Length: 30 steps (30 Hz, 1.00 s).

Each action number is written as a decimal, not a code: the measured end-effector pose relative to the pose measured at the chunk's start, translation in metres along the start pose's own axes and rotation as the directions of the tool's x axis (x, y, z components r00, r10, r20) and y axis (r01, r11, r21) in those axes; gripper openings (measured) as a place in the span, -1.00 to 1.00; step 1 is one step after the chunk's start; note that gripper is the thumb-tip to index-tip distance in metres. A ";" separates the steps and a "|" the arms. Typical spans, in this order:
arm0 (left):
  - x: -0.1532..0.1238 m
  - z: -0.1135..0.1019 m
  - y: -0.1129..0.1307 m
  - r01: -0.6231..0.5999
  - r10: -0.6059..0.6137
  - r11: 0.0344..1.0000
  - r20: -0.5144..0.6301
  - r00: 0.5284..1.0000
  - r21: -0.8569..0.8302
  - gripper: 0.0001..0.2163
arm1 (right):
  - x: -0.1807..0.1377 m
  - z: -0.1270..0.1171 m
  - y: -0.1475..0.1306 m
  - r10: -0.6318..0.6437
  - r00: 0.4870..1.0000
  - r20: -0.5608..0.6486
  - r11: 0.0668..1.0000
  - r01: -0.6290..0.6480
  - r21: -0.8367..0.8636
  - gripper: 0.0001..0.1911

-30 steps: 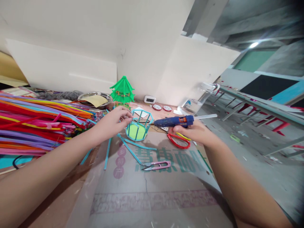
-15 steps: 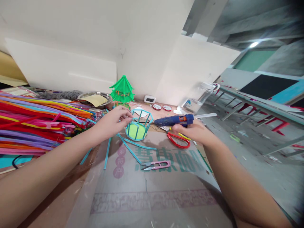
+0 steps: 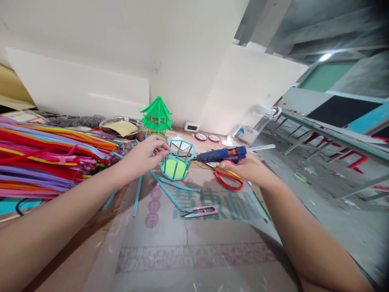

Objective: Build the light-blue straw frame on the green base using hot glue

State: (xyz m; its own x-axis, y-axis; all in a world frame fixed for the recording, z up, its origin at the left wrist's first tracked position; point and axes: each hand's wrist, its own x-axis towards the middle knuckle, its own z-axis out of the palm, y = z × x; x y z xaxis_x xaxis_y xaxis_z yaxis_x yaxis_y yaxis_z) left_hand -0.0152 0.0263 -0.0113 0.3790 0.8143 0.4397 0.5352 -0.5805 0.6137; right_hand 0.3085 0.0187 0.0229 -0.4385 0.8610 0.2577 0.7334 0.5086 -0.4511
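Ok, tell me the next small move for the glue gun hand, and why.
Probably ease the glue gun a little leftward onto the teal frame. The right hand grips it, nozzle aimed at the frame yet just short of it, while the left hand pinches the upper rim.

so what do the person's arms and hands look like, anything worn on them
The left forearm and right forearm are bare up to the picture's edge, with no sleeves in view. The left hand and right hand wear no gloves, and no watch, bracelet or ring shows on either.
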 end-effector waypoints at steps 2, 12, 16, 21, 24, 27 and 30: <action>0.000 0.000 0.000 -0.001 0.001 1.000 0.002 1.000 0.000 -0.77 | 0.000 0.000 0.000 -0.005 1.000 -0.018 1.000 0.005 0.004 -0.64; 0.000 -0.001 0.002 0.007 -0.007 1.000 0.006 1.000 0.010 -0.76 | 0.001 0.001 -0.006 -0.033 0.999 -0.015 0.999 0.034 0.029 -0.70; 0.000 -0.001 0.003 0.012 -0.012 1.000 0.013 1.000 0.012 -0.77 | 0.000 0.002 -0.003 0.019 0.999 -0.041 0.998 -0.022 -0.063 -0.71; 0.000 0.000 0.000 -0.001 0.001 1.000 0.001 1.000 0.013 -0.76 | 0.001 0.002 -0.001 0.013 1.000 -0.022 0.998 -0.014 -0.055 -0.72; 0.000 0.001 -0.002 -0.007 0.007 1.000 -0.006 1.000 0.020 -0.76 | 0.001 0.001 -0.002 0.022 1.000 -0.008 0.999 -0.022 -0.031 -0.72; 0.000 0.001 -0.003 -0.013 0.013 1.000 -0.004 1.000 0.025 -0.77 | 0.001 -0.001 -0.004 -0.006 1.000 0.020 0.999 0.005 0.038 -0.70; 0.000 0.000 -0.002 -0.006 0.005 1.000 0.008 1.000 0.025 -0.77 | 0.001 -0.002 -0.005 -0.014 1.000 0.018 0.996 0.013 0.088 -0.69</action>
State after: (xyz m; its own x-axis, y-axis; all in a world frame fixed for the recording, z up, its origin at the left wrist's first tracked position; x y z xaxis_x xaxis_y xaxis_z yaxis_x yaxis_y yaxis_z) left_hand -0.0158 0.0273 -0.0126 0.3879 0.8112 0.4377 0.5514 -0.5847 0.5950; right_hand 0.3056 0.0167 0.0274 -0.4582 0.8534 0.2485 0.6795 0.5166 -0.5210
